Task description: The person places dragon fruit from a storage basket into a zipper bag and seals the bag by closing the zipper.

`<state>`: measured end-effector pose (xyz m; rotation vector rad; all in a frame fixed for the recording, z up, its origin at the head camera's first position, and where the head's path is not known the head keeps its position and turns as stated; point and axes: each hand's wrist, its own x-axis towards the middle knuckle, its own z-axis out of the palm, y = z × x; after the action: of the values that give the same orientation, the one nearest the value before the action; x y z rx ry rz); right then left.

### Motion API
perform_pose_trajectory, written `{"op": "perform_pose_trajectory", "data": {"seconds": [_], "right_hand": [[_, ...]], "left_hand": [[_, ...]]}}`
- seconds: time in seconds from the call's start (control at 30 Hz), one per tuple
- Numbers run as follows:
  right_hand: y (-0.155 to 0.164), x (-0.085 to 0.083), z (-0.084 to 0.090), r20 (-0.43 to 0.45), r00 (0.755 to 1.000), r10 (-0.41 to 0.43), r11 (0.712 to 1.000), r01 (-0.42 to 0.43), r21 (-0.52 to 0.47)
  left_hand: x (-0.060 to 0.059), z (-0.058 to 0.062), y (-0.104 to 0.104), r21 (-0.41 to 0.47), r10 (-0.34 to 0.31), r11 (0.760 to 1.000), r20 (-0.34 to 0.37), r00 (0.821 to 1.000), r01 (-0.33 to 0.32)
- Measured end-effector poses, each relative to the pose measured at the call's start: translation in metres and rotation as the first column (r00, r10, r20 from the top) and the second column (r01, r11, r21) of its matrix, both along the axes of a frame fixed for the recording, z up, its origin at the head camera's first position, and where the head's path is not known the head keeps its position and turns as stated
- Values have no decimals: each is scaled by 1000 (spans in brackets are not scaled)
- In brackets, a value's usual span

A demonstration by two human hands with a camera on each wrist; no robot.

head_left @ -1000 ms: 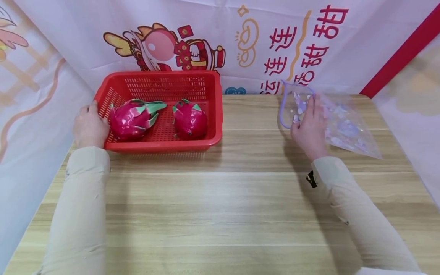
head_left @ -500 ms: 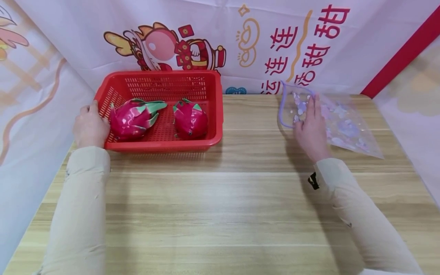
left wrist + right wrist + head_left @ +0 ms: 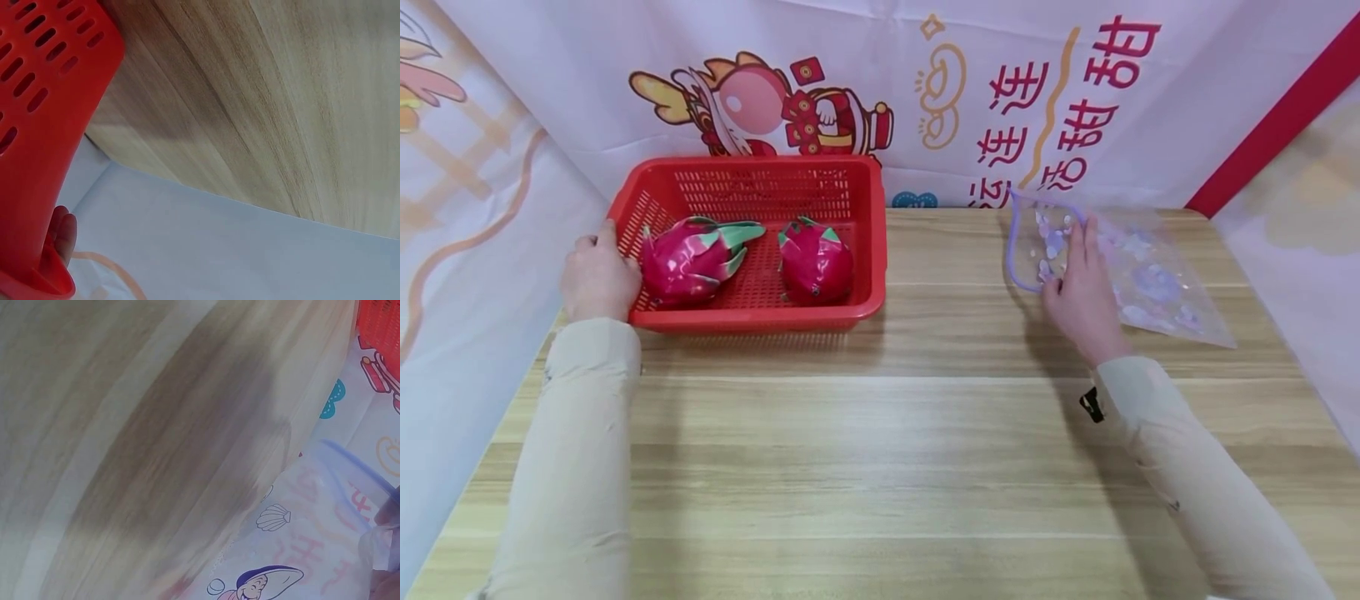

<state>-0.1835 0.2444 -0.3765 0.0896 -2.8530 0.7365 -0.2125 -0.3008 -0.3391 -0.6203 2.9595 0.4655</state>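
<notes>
In the head view my left hand (image 3: pixel 598 275) grips the left rim of a red plastic basket (image 3: pixel 752 315); its fingertips (image 3: pixel 65 236) show past the rim in the left wrist view. Two dragon fruits lie inside: one (image 3: pixel 685 262) with long green-tipped scales on the left, a rounder one (image 3: pixel 816 265) on the right. Far to the right, my right hand (image 3: pixel 1084 304) pinches a clear zip bag (image 3: pixel 1157 279) near its purple-edged mouth. The bag has printed pictures, and a shell and a cartoon figure show on it (image 3: pixel 269 550) in the right wrist view. My palm hides part of it.
Everything stands on a wood-grain table (image 3: pixel 880 467). A white printed cloth (image 3: pixel 925 83) with red lettering rises along the back edge, right behind the basket and the bag. Cloth walls (image 3: pixel 467 192) also border the left and right sides. A dark tab (image 3: pixel 1092 405) hangs by my right cuff.
My right hand has shifted slightly toward me, and the bag's purple-edged mouth has come slightly lower and nearer with it. The left hand, the basket and the dragon fruits stay in place.
</notes>
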Motion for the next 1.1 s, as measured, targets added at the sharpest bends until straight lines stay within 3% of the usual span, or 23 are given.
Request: {"op": "perform_pose_trajectory", "data": {"seconds": [0.37, 0.53, 0.97, 1.1], "right_hand": [[1, 4, -5, -97, 995, 11, 999, -14, -31], [1, 5, -8, -71, 997, 18, 1000, -17, 8], [3, 7, -6, 37, 999, -3, 1000, 4, -22], [3, 6, -7, 42, 999, 1, 1000, 0, -23]], "left_hand": [[-1, -2, -3, 23, 3, 1000, 8, 1000, -3], [-2, -3, -7, 18, 3, 1000, -9, 1000, -3], [0, 0, -7, -51, -49, 998, -90, 995, 45], [-1, 4, -1, -52, -48, 998, -150, 988, 40]]}}
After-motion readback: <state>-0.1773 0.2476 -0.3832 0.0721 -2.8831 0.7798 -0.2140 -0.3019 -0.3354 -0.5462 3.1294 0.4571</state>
